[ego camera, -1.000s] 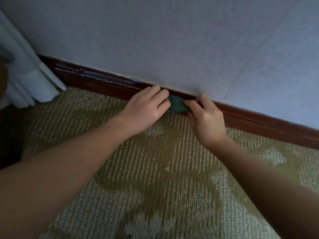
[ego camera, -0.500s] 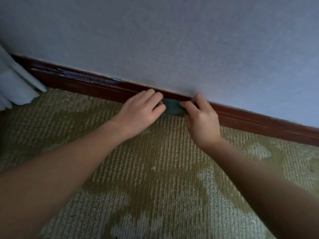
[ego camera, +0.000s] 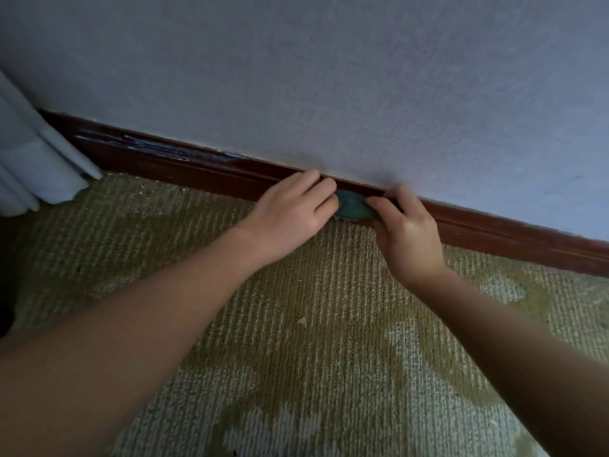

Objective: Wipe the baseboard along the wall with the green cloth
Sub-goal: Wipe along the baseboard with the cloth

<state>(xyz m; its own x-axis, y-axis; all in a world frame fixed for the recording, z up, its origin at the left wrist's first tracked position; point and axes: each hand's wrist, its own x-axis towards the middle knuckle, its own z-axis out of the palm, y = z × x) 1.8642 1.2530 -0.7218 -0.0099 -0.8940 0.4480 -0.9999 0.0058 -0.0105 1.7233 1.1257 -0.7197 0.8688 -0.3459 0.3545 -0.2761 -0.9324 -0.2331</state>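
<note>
**Item 1. Green cloth** [ego camera: 352,208]: small, bunched, dark green. It sits just right of the frame's centre, pressed against the face of the baseboard where the board meets the carpet. Only its middle shows between the two hands; both ends are covered.

**Item 2. Right hand** [ego camera: 408,234]: at the cloth's right end. The thumb lies across the front of the cloth and the fingers curl in behind it near the board's top edge. Grip: grasping the cloth in a pinch.

**Item 3. Left hand** [ego camera: 291,212]: at the cloth's left end, back of the hand upward. The fingers reach toward the board with their tips over the cloth, and the thumb is hidden. Grip: it cannot be told whether it grasps the cloth or only presses on it.

**Item 4. Baseboard** [ego camera: 514,240]: dark reddish-brown wood, glossy. It runs diagonally from the left edge down to the right edge. A stretch of pale scuff marks [ego camera: 164,150] lies on it left of the hands.

**Item 5. Wall** [ego camera: 329,77]: pale, lightly textured, filling the upper half of the frame.

**Item 6. Carpet** [ego camera: 329,341]: ribbed, beige with olive-green patches, filling the lower half. Both bare forearms cross it from the bottom corners.

**Item 7. Curtain** [ego camera: 36,169]: pale folds at the left edge, with the hem touching the carpet beside the baseboard's far end.
</note>
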